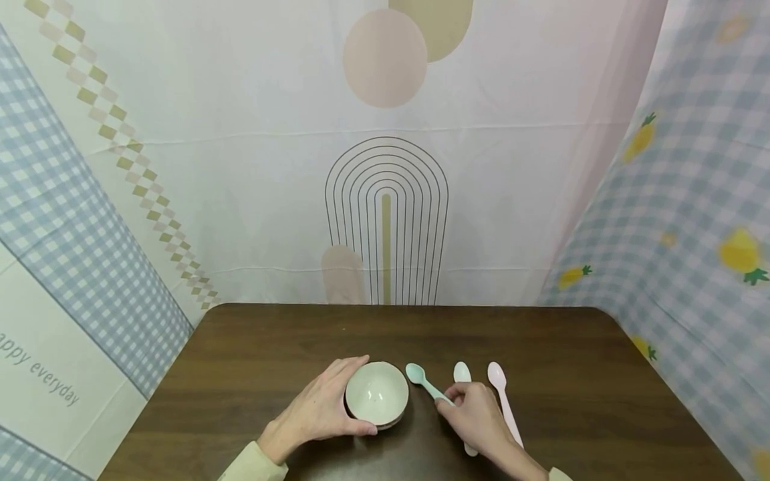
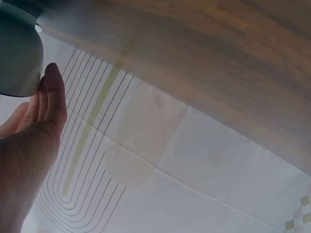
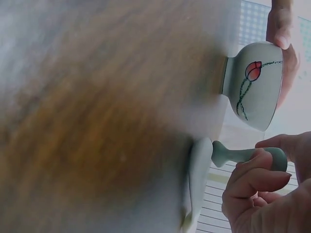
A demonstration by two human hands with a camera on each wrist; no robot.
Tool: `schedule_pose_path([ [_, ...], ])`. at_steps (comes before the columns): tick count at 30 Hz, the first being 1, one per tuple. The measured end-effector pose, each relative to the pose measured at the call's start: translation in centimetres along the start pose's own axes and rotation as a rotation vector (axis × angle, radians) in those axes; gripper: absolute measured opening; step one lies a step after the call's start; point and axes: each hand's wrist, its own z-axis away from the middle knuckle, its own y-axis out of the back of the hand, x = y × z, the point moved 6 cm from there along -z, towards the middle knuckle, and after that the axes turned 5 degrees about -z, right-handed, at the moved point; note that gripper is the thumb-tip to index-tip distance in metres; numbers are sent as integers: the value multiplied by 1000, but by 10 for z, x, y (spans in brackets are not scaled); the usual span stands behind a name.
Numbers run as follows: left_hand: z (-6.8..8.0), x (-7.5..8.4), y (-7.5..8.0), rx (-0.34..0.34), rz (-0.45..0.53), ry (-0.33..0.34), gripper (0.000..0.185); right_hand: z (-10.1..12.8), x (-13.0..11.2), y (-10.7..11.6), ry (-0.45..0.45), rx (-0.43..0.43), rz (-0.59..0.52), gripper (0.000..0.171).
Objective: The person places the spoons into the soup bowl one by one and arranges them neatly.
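A small white bowl (image 1: 377, 394) stands upright on the table; the right wrist view shows a red flower with a dark green vine on its outside (image 3: 252, 72). My left hand (image 1: 321, 406) holds it from the left, thumb along the near rim and fingers round the far side. To the right, my right hand (image 1: 478, 415) pinches the handle of a mint-green spoon (image 1: 415, 373), whose head points toward the bowl. In the right wrist view its handle end (image 3: 277, 159) sits between thumb and fingers. Beneath this hand lies a whitish spoon (image 1: 462, 371), its middle hidden.
A pale pink spoon (image 1: 505, 401) lies just right of my right hand. The dark wooden table (image 1: 271, 341) has rounded far corners. Behind it hangs a patterned white cloth (image 1: 271, 200), with checked cloth (image 1: 680, 321) at the right side.
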Motion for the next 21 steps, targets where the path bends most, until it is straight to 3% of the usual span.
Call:
schedule_pose_path([
  [15,1,0,-1,9,-5,-9,110,-2,18,-3,-180,-38,-262,14],
  [21,0,0,0,12,-9,-11,110,-2,19,-3,-208,-34,-300,15],
])
